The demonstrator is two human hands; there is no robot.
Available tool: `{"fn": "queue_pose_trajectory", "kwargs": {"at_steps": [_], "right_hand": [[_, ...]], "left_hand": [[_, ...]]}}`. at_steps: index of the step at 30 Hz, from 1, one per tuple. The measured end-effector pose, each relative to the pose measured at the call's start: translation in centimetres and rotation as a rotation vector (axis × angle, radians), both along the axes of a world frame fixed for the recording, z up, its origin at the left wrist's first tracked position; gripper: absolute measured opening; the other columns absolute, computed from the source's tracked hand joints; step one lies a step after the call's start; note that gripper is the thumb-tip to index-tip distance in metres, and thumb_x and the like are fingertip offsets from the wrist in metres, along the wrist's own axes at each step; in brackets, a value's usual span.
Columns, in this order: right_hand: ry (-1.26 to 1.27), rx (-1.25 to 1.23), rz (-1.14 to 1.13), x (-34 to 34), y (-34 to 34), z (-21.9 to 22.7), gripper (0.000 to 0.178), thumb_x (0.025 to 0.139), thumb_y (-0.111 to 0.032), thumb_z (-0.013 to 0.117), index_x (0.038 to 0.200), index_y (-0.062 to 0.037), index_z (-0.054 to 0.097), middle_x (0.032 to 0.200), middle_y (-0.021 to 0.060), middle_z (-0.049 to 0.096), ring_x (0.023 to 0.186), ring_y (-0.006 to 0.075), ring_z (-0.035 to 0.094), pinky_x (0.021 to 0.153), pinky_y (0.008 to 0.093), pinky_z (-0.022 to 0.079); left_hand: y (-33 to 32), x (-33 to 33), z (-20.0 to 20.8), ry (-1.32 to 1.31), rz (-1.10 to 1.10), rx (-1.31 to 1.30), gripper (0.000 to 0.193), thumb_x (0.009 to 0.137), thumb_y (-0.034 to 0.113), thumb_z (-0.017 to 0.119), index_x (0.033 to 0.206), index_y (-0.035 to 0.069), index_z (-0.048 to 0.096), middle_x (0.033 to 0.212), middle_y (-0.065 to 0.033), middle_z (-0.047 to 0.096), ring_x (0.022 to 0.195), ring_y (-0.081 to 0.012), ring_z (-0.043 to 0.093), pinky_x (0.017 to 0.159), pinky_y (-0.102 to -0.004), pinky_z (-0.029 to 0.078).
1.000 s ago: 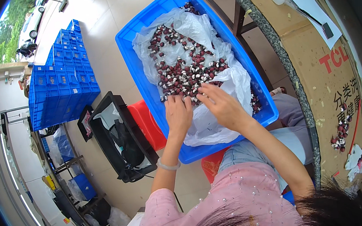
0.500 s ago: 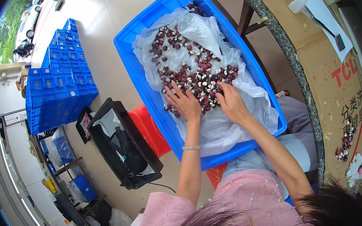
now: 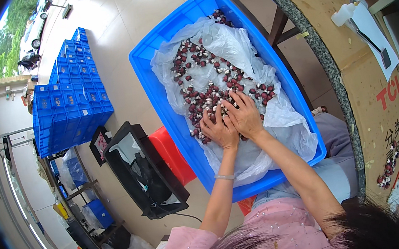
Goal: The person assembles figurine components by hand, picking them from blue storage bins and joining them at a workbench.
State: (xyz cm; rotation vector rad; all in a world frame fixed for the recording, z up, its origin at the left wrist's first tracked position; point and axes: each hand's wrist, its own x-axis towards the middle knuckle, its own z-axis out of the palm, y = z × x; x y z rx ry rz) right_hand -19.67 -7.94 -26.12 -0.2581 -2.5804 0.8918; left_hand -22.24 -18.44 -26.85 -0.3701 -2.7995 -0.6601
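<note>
A blue plastic bin [image 3: 290, 167] stands before me, lined with a crumpled translucent plastic sheet [image 3: 291, 138]. On the sheet lie many small round dark-red pieces [image 3: 210, 93] with white and black bits; their exact kind cannot be made out. My left hand [image 3: 221, 131] rests on the near part of the pile, fingers spread and bent into the pieces. Touching it on the right is my right hand [image 3: 247, 118], its fingers stretched forward over the pile. Neither hand visibly grips a piece, though the fingertips are partly hidden among them.
Left of the bin are a red stool [image 3: 171, 155] and a black crate [image 3: 168, 175] holding a dark bag. Stacked blue crates [image 3: 70, 105] stand farther left. A cardboard-covered worktop [image 3: 334, 43] with a stone-like edge runs along the right, bearing a white bottle [image 3: 343, 15] and papers.
My hands have come together over the near middle of the pile, the left moving right and the right moving left. Pieces between them are pushed closer. The whole view has shifted slightly.
</note>
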Motion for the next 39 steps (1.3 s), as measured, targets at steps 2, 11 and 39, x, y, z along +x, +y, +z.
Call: {"fn": "queue_pose_trajectory", "kwargs": {"at_steps": [2,11,39], "right_hand": [[0.015,-0.037,-0.027,0.8,-0.6,-0.1,0.037,0.084,-0.022,0.056,0.121,-0.0147,0.059,0.129,0.0128,0.050,0.119,0.0315,0.045,0.096,0.0477,0.035],[-0.105,0.062,-0.250,0.9,-1.0,0.4,0.042,0.085,-0.029,0.057,0.125,-0.0175,0.056,0.132,0.0147,0.046,0.118,0.0367,0.042,0.095,0.0521,0.032],[0.184,-1.516,-0.205,4.1,-5.5,5.5,0.023,0.088,-0.008,0.058,0.110,-0.0029,0.063,0.101,0.0024,0.062,0.092,0.0098,0.056,0.084,0.0239,0.044]], "left_hand": [[-0.1,-0.1,-0.1,-0.007,0.001,0.020,0.041,0.084,0.031,0.052,0.122,0.017,0.060,0.133,-0.0140,0.043,0.121,-0.0380,0.034,0.103,-0.0482,0.027],[-0.1,0.9,-0.3,-0.007,0.016,0.063,0.040,0.081,0.032,0.054,0.117,0.017,0.062,0.125,-0.0155,0.046,0.114,-0.0364,0.037,0.099,-0.0480,0.029],[-0.5,4.5,4.9,-0.447,0.182,1.310,0.026,0.094,0.023,0.050,0.097,0.002,0.065,0.095,-0.0052,0.064,0.084,-0.0125,0.061,0.075,-0.0258,0.049]]}}
